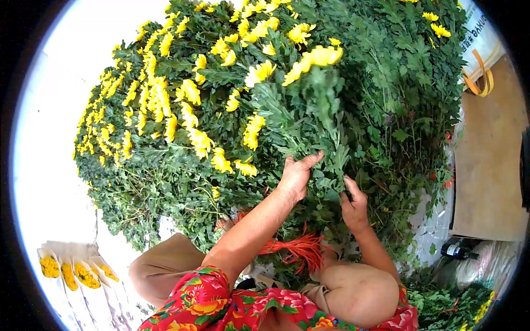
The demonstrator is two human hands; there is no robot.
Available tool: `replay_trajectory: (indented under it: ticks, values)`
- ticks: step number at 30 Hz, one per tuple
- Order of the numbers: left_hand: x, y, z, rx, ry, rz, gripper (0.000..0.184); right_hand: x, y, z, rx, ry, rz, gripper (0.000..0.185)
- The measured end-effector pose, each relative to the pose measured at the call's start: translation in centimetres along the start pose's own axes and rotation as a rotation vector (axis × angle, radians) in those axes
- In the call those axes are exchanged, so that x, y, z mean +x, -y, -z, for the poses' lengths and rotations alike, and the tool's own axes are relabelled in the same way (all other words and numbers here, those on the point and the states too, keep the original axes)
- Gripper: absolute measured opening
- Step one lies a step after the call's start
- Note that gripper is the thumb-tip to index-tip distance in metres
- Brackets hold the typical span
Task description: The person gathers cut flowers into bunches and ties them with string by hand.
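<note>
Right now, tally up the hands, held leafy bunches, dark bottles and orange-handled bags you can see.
Hands: 2, left hand and right hand
Held leafy bunch: 1
Dark bottle: 1
Orange-handled bag: 1
Total: 5

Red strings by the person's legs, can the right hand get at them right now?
Probably yes: the right hand is near the red strings, whose loose ends lie uncovered, though it seems occupied at the flower bunch.
</note>
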State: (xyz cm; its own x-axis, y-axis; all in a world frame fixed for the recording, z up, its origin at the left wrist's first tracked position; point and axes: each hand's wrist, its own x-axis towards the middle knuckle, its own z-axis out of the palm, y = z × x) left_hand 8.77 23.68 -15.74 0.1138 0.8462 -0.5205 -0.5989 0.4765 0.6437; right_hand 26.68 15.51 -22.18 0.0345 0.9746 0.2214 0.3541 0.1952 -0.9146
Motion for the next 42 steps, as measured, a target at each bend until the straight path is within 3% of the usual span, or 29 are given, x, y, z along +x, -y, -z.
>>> replay_trajectory:
  ticks: [2,4,8,10,12,14,17,18,21,24,26,28,30,32,36,40,42]
  values:
    - [-0.7,-0.2,-0.3,0.042,-0.042,-0.003,0.073,-0.2,0.1,-0.1,0.015,-0.051,-0.132,0.038]
    - [-1.4,0.1,-0.2,0.165,-0.064,-0.047,0.083,0.3,0.6,0.1,0.059,-0.118,-0.131,0.035]
    - [-0.4,1.5,1.8,0.101,0.054,0.025,0.085,0.8,2.4,0.1,0.145,-0.138,-0.119,0.035]
    - [-0.8,1.7,1.3,0.116,0.067,0.0,0.078,0.9,1.6,-0.6,0.027,-0.068,0.106,0.033]
    - [-1.0,2.0,1.1,0.003,0.063,0.019,0.068,0.6,1.8,-1.0,0.008,-0.04,0.083,0.034]
    - [-0.6,2.6,2.1,0.009,0.045,-0.029,0.057,0.6,2.7,-0.9,0.157,-0.007,-0.077,0.034]
    - [-0.9,0.7,3.6,-0.125,0.35,0.19,0.048,0.7,3.4,-0.4,0.258,0.007,-0.106,0.035]
    - [-1.1,-0.5,3.2,-0.173,0.44,0.237,0.048,0.7,3.3,-0.1,0.336,0.056,-0.14,0.035]
    - [0.4,1.1,3.9,0.215,0.307,0.197,0.044,0.0,1.8,-1.0,0.286,0.073,-0.137,0.032]
    - [-0.3,0.9,2.3,0.047,0.265,0.123,0.044,0.0,2.1,-1.0,0.199,0.046,-0.089,0.028]
    - [-0.1,0.4,2.5,-0.052,0.179,0.231,0.047,0.5,2.5,-0.4,0.198,-0.114,-0.051,0.028]
    - [-0.6,-0.8,2.2,-0.115,0.358,0.175,0.05,1.0,3.7,0.8,0.197,-0.146,-0.06,0.028]
    - [-1.2,-1.4,1.7,-0.069,0.401,0.109,0.053,0.9,2.9,0.8,0.083,-0.146,0.013,0.031]
    - [-1.4,-1.4,1.6,0.081,0.166,0.091,0.053,0.5,2.2,0.6,-0.127,-0.053,0.133,0.035]
    - [-0.6,0.0,3.3,0.012,0.177,0.149,0.048,-0.3,2.0,-1.1,-0.046,0.048,0.097,0.049]
    - [-2.0,-1.2,5.8,-0.035,0.268,0.219,0.042,0.2,3.4,-1.5,0.01,0.13,0.087,0.048]
    - [-2.4,-1.2,6.4,0.005,0.128,0.146,0.037,1.1,3.9,-0.9,-0.283,0.421,0.215,0.045]
